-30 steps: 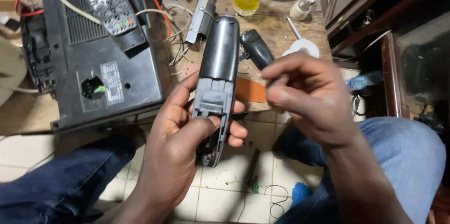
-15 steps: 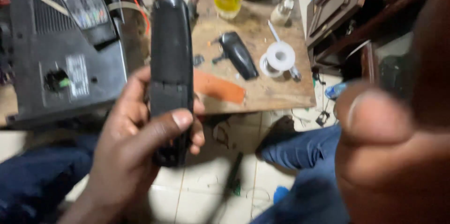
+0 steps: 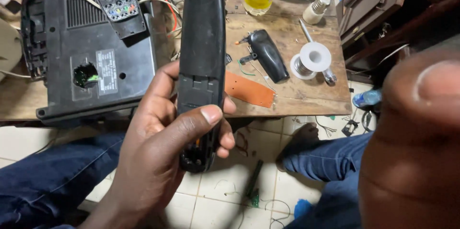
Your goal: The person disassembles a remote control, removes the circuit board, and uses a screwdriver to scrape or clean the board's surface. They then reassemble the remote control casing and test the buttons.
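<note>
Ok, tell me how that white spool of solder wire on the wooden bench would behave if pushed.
The solder spool lies flat on one flange on the bench, so it would probably slide rather than roll. Tipped onto its rim, its round flanges would likely let it roll. It looks partly wound with metal wire, so it is probably heavy for its size, and it seems stiff.

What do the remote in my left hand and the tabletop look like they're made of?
The remote looks like black moulded plastic with a smooth, slightly glossy back, going by soft highlights and moulded seams. The tabletop looks like bare, unfinished wood: brown grain lines, scuffs and stains, no shine. The left hand grips the remote.
</note>
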